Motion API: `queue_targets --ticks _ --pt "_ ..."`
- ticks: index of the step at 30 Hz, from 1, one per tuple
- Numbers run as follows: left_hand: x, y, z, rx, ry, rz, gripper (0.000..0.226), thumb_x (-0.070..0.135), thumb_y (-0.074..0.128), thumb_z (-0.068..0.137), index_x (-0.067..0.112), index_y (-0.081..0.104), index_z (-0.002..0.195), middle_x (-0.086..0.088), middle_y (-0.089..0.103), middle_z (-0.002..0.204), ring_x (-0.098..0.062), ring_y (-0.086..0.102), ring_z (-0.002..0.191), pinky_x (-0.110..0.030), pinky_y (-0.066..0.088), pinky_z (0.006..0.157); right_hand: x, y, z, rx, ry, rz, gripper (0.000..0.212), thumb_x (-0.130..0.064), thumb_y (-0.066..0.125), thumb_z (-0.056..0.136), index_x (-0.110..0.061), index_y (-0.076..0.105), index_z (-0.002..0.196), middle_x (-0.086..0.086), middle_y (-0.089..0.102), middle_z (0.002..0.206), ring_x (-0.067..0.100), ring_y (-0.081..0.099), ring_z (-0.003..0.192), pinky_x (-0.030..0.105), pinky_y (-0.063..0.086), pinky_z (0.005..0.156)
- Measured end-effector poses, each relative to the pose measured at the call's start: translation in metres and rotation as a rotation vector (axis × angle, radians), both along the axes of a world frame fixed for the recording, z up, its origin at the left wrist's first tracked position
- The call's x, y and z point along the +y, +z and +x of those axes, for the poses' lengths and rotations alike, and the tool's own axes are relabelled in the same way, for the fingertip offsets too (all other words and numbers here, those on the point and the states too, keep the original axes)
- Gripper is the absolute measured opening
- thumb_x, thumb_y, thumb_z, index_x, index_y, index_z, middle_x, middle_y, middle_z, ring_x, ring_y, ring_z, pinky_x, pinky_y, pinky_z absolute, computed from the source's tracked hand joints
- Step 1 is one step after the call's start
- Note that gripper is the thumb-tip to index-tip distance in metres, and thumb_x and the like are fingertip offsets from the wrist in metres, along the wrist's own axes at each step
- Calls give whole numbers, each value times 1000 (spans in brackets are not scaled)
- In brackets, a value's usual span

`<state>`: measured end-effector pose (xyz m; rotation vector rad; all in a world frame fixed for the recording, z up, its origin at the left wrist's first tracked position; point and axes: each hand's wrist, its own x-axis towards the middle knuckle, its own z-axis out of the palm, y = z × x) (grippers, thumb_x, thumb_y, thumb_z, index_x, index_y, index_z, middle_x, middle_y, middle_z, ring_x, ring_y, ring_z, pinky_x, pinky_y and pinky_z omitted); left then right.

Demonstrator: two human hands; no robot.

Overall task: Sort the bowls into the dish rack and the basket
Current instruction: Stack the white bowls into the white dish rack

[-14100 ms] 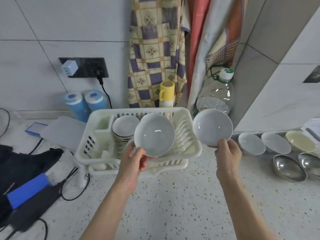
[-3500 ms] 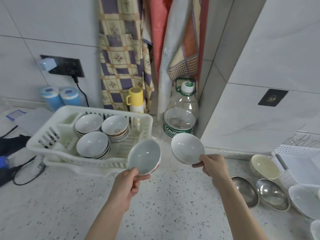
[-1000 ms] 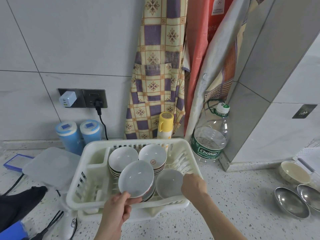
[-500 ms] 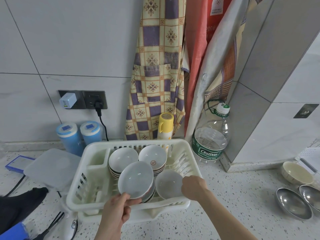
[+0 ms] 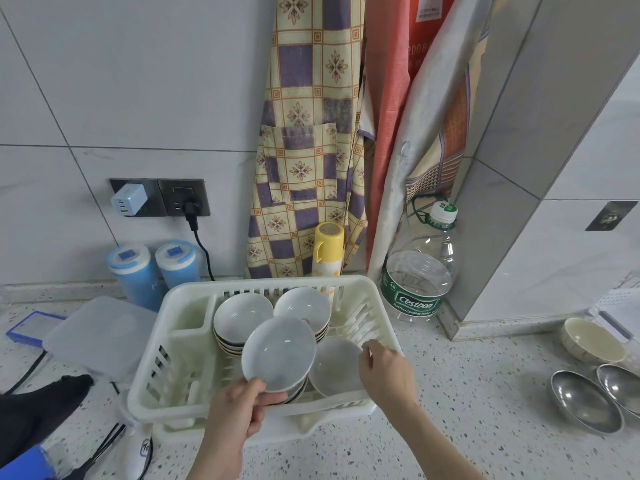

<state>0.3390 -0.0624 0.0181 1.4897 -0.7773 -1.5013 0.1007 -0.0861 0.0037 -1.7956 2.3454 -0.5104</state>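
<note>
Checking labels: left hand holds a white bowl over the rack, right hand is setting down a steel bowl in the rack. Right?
Not quite. In the head view the bowl under the right hand is white, not steel; the steel bowls sit on the counter. The left hand does hold a white bowl over the dish rack.

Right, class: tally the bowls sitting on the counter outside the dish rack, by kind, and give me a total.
Steel bowls: 2
Cream bowl: 1
Total: 3 in view, though the right edge of the picture may cut off more.
</note>
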Motion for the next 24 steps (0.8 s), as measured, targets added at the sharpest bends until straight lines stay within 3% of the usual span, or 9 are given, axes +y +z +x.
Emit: queue_targets --ticks 4,9,11,14,16,19,22,24 --pt "-9 14 -21 -130 -84 -73 15 5 54 87 5 69 87 -16 75 69 -7 34 33 -16 26 33 5 0 -5 -326 -9 -96 33 -17 37 100 -24 56 127 -3 67 65 11 58 55 27 41 49" --pt "-20 17 -53 -251 -188 -128 16 10 54 88 11 70 84 -10 74 61 -4 43 32 -14 35 37 9 8 -11 -616 1 -138 25 -32 41 102 -31 65 111 -10 71 67 -1 62 70 21 45 65" --pt "-22 12 -62 -297 -228 -129 16 14 54 87 13 69 83 -7 74 61 -3 43 32 -15 35 38 8 11 -14 -609 25 -97 21 -31 48 98 -28 68 103 -11 68 66 1 60 67 24 47 63" --pt "-24 5 -69 -316 -261 -105 16 18 55 87 13 69 79 -5 75 62 -8 43 35 -16 35 40 4 13 -17 -507 61 -52 17 -18 54 92 -22 68 100 -7 49 45 5 42 45 23 34 50" --pt "-26 1 -72 -334 -273 -93 16 18 56 87 13 70 80 -5 75 63 -9 46 37 -18 38 45 1 11 -18 -454 45 -29 22 -11 52 89 -17 68 103 -6 42 45 7 36 43 23 29 47" --pt "-26 -3 -75 -364 -285 -97 13 19 56 89 15 63 98 -9 76 71 -8 51 38 -22 42 47 0 11 -18 -438 -6 -19 25 -8 51 86 -14 67 103 -8 42 44 6 34 39 18 27 41" --pt "-22 -4 -77 -356 -291 -141 34 22 56 93 32 42 122 -8 74 84 -6 58 42 -18 41 40 1 12 -16 -461 -58 -31 24 -7 51 84 -9 67 101 -7 45 46 7 36 40 17 27 40" --pt "-18 -3 -79 -357 -338 -145 38 26 56 93 33 43 127 -2 70 93 -7 59 42 -16 40 39 0 12 -15 -453 -89 -32 24 -7 50 83 -8 66 101 -4 48 49 11 40 43 20 28 41"
